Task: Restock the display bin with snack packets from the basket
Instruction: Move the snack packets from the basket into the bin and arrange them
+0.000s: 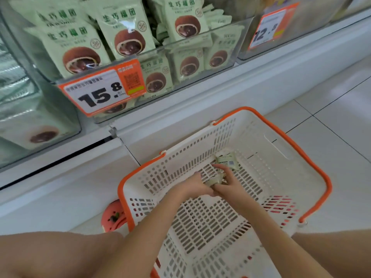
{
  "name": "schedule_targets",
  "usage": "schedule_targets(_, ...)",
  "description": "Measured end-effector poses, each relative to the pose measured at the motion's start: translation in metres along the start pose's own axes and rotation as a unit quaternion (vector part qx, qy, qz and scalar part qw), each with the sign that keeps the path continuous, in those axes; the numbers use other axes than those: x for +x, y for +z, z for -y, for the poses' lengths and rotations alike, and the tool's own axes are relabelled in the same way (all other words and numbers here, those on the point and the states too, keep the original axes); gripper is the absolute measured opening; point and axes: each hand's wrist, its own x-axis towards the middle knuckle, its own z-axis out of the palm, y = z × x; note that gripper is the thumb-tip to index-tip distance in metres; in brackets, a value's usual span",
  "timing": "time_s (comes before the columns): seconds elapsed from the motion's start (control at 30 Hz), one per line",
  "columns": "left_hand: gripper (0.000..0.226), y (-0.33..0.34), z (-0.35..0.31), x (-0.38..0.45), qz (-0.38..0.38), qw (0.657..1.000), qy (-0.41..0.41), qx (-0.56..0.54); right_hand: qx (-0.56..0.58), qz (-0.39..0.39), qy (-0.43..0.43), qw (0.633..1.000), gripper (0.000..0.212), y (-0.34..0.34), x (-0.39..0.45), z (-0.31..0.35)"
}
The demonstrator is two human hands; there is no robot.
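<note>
Snack packets (pixel 215 180) sit low in your white, orange-rimmed basket (pixel 281 157) on the floor, near its far wall. Your left hand (pixel 197 184) curls its fingers round one pale-green packet, and your right hand (pixel 226 182) touches the same packet from the other side; how tightly the right fingers close you cannot tell. A second packet (pixel 227 160) lies just beyond your hands, against the basket's far wall. Above, the clear display bin (pixel 200 44) on the shelf holds upright matching green packets behind an orange price tag (pixel 102 90) reading 15.8.
</note>
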Motion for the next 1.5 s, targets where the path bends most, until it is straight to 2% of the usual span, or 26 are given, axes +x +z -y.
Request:
schedule_targets(0.07,0.042,-0.015,-0.019,-0.024,0.020,0.997,0.055,-0.045,0.039,0.022,-0.061,0.997,0.067,0.002,-0.015,0.031)
schedule_targets(0.1,0.039,-0.023,-0.029,-0.037,0.013,0.995,0.089,-0.037,0.054,0.038,-0.090,0.994,0.067,0.003,-0.023,0.045)
schedule_targets(0.2,0.067,-0.040,-0.058,-0.076,-0.088,0.973,0.172,0.122,0.083,0.087,-0.164,0.979,0.066,0.004,-0.052,0.082)
schedule_targets(0.27,0.072,-0.046,-0.076,-0.102,-0.160,0.924,0.224,0.265,0.105,0.112,-0.195,0.969,0.067,0.003,-0.071,0.102)
schedule_targets(0.33,0.069,-0.049,-0.091,-0.127,-0.219,0.851,0.267,0.395,0.155,0.124,-0.203,0.959,0.068,0.003,-0.090,0.123)
schedule_targets(0.4,0.072,-0.052,-0.104,-0.151,-0.267,0.776,0.293,0.491,0.154,0.121,-0.209,0.958,0.064,0.008,-0.110,0.144)
schedule_targets(0.47,0.066,-0.052,-0.113,-0.172,-0.302,0.723,0.322,0.532,0.100,0.089,-0.231,0.964,0.051,0.014,-0.125,0.160)
schedule_targets(0.53,0.062,-0.051,-0.118,-0.189,-0.313,0.704,0.372,0.517,0.044,0.035,-0.273,0.960,0.038,0.020,-0.138,0.174)
schedule_targets(0.57,0.064,-0.050,-0.118,-0.196,-0.311,0.708,0.400,0.491,0.033,0.015,-0.292,0.956,0.036,0.022,-0.143,0.179)
schedule_targets(0.63,0.071,-0.053,-0.117,-0.209,-0.321,0.740,0.431,0.405,0.056,0.003,-0.310,0.949,0.036,0.024,-0.150,0.189)
schedule_targets(0.7,0.073,-0.056,-0.118,-0.220,-0.342,0.763,0.439,0.328,0.112,-0.003,-0.310,0.944,0.038,0.024,-0.156,0.197)
schedule_targets(0.77,0.063,-0.054,-0.124,-0.229,-0.347,0.792,0.429,0.263,0.204,-0.024,-0.297,0.933,0.035,0.026,-0.156,0.201)
schedule_targets(0.8,0.057,-0.052,-0.128,-0.232,-0.325,0.827,0.412,0.203,0.259,-0.044,-0.287,0.921,0.032,0.029,-0.155,0.204)
schedule_targets(0.87,0.049,-0.047,-0.134,-0.237,-0.195,0.915,0.353,0.000,0.342,-0.101,-0.268,0.895,0.024,0.036,-0.149,0.207)
schedule_targets(0.9,0.046,-0.045,-0.136,-0.237,-0.119,0.936,0.319,-0.089,0.355,-0.125,-0.263,0.889,0.022,0.041,-0.146,0.207)
schedule_targets(0.93,0.046,-0.043,-0.136,-0.238,-0.077,0.940,0.300,-0.140,0.349,-0.143,-0.259,0.889,0.022,0.046,-0.142,0.206)
schedule_targets(1.0,0.049,-0.045,-0.135,-0.234,-0.085,0.936,0.289,-0.183,0.273,-0.177,-0.261,0.909,0.026,0.055,-0.136,0.201)
schedule_targets(1.07,0.041,-0.052,-0.135,-0.232,-0.139,0.930,0.285,-0.187,0.136,-0.210,-0.267,0.931,0.038,0.061,-0.132,0.196)
schedule_targets(1.13,0.030,-0.062,-0.136,-0.232,-0.190,0.926,0.287,-0.157,0.034,-0.233,-0.293,0.926,0.052,0.064,-0.130,0.196)
schedule_targets(1.23,0.025,-0.078,-0.135,-0.232,-0.274,0.905,0.323,-0.042,-0.147,-0.256,-0.399,0.868,0.080,0.062,-0.128,0.204)
schedule_targets(1.3,0.026,-0.082,-0.134,-0.232,-0.300,0.889,0.346,0.010,-0.286,-0.208,-0.444,0.823,0.088,0.061,-0.125,0.212)
schedule_targets(1.4,0.022,-0.088,-0.139,-0.234,-0.336,0.859,0.374,0.090,-0.353,-0.155,-0.448,0.807,0.077,0.067,-0.117,0.229)
schedule_targets(1.5,0.020,-0.099,-0.147,-0.236,-0.385,0.828,0.396,0.096,-0.361,-0.181,-0.467,0.787,0.072,0.080,-0.107,0.247)
